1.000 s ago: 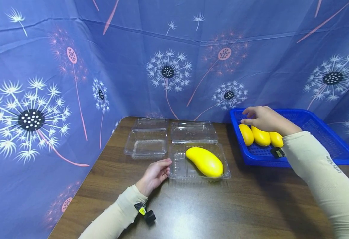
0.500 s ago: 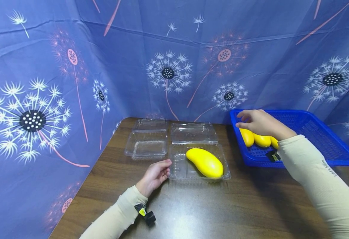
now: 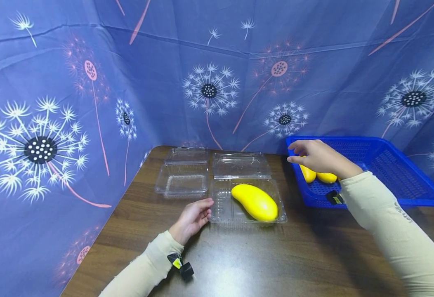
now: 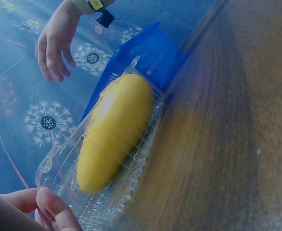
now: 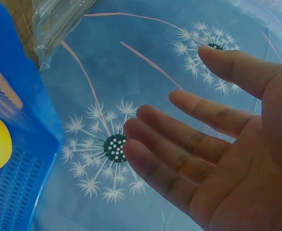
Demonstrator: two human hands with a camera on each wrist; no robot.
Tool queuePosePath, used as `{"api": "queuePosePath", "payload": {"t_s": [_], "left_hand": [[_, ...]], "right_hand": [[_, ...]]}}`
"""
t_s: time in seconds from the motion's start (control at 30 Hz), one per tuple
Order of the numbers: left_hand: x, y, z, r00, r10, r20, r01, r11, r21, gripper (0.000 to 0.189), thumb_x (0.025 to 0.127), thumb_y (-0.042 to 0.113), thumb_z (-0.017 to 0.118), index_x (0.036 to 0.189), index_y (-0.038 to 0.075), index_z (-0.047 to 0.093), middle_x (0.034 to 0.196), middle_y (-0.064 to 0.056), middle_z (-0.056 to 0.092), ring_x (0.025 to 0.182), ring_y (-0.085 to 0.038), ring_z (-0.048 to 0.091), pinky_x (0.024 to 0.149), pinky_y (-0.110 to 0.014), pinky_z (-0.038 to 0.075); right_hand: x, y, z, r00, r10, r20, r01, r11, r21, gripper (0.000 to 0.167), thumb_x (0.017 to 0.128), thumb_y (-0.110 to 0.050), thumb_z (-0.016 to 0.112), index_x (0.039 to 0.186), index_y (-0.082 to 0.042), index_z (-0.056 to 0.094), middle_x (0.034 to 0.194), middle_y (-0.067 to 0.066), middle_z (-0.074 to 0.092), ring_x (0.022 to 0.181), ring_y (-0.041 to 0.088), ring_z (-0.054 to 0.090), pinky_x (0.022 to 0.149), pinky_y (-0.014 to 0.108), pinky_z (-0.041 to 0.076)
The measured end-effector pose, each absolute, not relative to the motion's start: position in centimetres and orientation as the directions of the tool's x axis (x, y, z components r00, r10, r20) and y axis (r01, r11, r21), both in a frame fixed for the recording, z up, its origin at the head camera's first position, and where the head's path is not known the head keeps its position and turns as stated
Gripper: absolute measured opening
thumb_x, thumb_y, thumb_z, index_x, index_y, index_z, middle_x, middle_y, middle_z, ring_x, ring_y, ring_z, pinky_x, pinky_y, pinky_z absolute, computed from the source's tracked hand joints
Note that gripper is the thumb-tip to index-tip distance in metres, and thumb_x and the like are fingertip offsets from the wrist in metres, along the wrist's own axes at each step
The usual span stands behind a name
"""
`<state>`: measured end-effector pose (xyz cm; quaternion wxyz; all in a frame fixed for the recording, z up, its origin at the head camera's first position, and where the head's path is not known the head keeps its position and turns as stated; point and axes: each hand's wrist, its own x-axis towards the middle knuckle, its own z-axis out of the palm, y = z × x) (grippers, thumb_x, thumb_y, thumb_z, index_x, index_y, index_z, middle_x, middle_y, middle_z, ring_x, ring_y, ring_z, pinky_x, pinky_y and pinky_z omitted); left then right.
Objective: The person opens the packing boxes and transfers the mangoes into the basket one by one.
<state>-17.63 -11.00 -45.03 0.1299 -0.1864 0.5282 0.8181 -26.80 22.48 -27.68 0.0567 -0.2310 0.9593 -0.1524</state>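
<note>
My left hand pinches the left edge of an open clear plastic clamshell container, thumb and fingers at its rim in the left wrist view. Inside that container's base lies one large yellow mango, slanting toward the front right corner. My right hand hovers over the left end of a blue plastic basket. Its palm holds nothing in the right wrist view, and the fingers are loosely extended. Yellow mangoes sit in the basket beneath it, partly hidden by that hand.
A second, empty clamshell container stands open to the left of the first. Blue dandelion-print cloth hangs behind and along the sides of the brown wooden table.
My right hand has moved left and slightly down over the basket, toward its left rim. The left hand, the container and the mango in it stay put.
</note>
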Motion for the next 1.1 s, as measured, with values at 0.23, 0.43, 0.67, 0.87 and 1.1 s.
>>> {"api": "queuePosePath", "payload": {"t_s": [0.23, 0.43, 0.67, 0.87, 1.1], "left_hand": [[-17.5, -11.0, -45.0, -0.898, 0.024, -0.439, -0.409, -0.408, 0.816, 0.044, 0.092, 0.002, 0.058, 0.132, -0.01, 0.046, 0.08, 0.007, 0.06, 0.064, -0.002, 0.05, 0.061, -0.013, 0.046], [-17.5, -11.0, -45.0, -0.899, 0.033, -0.437, -0.41, -0.411, 0.814, 0.044, 0.093, 0.003, 0.057, 0.133, -0.01, 0.045, 0.08, 0.007, 0.059, 0.063, -0.002, 0.049, 0.06, -0.013, 0.045], [-17.6, -11.0, -45.0, -0.901, 0.033, -0.433, -0.407, -0.411, 0.815, 0.043, 0.092, 0.002, 0.057, 0.132, -0.01, 0.046, 0.08, 0.007, 0.059, 0.063, -0.002, 0.05, 0.059, -0.013, 0.046], [-17.7, -11.0, -45.0, -0.901, 0.027, -0.433, -0.405, -0.411, 0.817, 0.042, 0.092, 0.002, 0.058, 0.131, -0.009, 0.047, 0.08, 0.007, 0.06, 0.063, -0.002, 0.05, 0.058, -0.012, 0.046], [-17.6, -11.0, -45.0, -0.897, 0.03, -0.44, -0.413, -0.409, 0.814, 0.044, 0.092, 0.003, 0.058, 0.133, -0.009, 0.047, 0.082, 0.006, 0.061, 0.063, -0.002, 0.05, 0.06, -0.012, 0.047]], "right_hand": [[-26.2, 22.0, -27.9, -0.874, -0.485, -0.001, -0.46, 0.829, -0.317, 0.046, 0.096, -0.03, 0.06, 0.131, 0.0, 0.055, 0.12, 0.024, 0.064, 0.11, 0.039, 0.061, 0.092, 0.056, 0.05], [-25.8, 21.4, -28.2, -0.872, -0.49, 0.023, -0.472, 0.825, -0.311, 0.044, 0.095, -0.028, 0.062, 0.129, -0.001, 0.057, 0.118, 0.022, 0.065, 0.108, 0.036, 0.061, 0.091, 0.056, 0.049], [-25.3, 21.0, -28.3, -0.864, -0.501, 0.053, -0.491, 0.814, -0.31, 0.042, 0.094, -0.026, 0.063, 0.128, -0.002, 0.059, 0.117, 0.018, 0.065, 0.106, 0.033, 0.061, 0.089, 0.052, 0.05], [-24.9, 20.4, -28.2, -0.85, -0.522, 0.067, -0.515, 0.799, -0.311, 0.041, 0.094, -0.026, 0.063, 0.127, -0.002, 0.06, 0.115, 0.018, 0.066, 0.106, 0.033, 0.062, 0.089, 0.051, 0.051], [-24.4, 19.8, -28.4, -0.842, -0.536, 0.063, -0.525, 0.786, -0.327, 0.04, 0.095, -0.026, 0.063, 0.126, -0.002, 0.06, 0.112, 0.015, 0.067, 0.102, 0.03, 0.062, 0.086, 0.047, 0.052]]}}
